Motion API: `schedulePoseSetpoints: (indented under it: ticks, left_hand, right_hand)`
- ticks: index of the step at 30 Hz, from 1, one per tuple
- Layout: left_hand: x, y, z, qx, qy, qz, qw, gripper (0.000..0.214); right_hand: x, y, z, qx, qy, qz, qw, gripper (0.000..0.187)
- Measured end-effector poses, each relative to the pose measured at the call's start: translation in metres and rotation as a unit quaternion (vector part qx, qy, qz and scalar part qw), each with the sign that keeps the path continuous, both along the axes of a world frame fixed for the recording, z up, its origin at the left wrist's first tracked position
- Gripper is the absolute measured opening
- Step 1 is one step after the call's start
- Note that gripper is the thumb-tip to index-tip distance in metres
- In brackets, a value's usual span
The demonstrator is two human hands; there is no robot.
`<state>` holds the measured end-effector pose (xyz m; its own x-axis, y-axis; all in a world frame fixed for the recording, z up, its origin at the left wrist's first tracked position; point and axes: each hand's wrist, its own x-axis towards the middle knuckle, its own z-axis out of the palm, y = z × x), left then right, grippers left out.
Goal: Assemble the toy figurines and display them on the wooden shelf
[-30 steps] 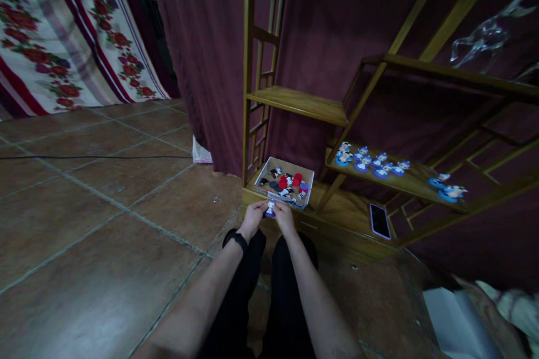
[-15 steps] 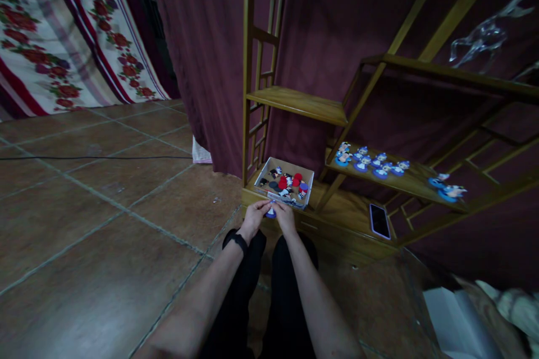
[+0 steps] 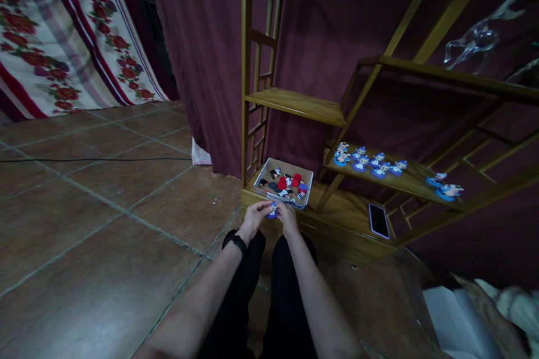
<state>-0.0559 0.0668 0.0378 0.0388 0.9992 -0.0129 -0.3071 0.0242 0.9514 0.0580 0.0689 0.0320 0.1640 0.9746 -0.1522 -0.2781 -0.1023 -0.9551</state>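
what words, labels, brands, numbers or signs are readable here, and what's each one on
No text can be read anywhere in this view.
Small purple-and-white figurine between the left hand and right hand: any marking is too small to read.
Open pale-walled cardboard box: any print is too small and blurred.
Dark-screened phone with pale purple edge: no legible lettering.

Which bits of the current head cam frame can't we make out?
- Held figurine: head view, partly covered by fingers of the left hand and right hand; fine detail too small.
- Loose figurines in the box: head view, overlapping, exact count unclear.
- Clear ornament: head view, cut off by right edge.
- White object, lower right: head view, cut off by bottom edge.
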Motion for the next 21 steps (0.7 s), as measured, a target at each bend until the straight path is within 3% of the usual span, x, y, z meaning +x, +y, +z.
schedulePoseSetpoints:
  ticks: [10, 21]
  left_hand:
    - [0.003, -0.002, 0.002, 0.02, 0.036, -0.014, 0.999, 0.035]
    - [0.005, -0.001, -0.001, 0.014, 0.061, -0.013, 0.998, 0.033]
  right_hand:
    - [-0.005, -0.006, 0.013, -0.001, 0.097, -0.01, 0.995, 0.019]
    - [-0.006, -0.011, 0.021, -0.004, 0.073, -0.004, 0.997, 0.024]
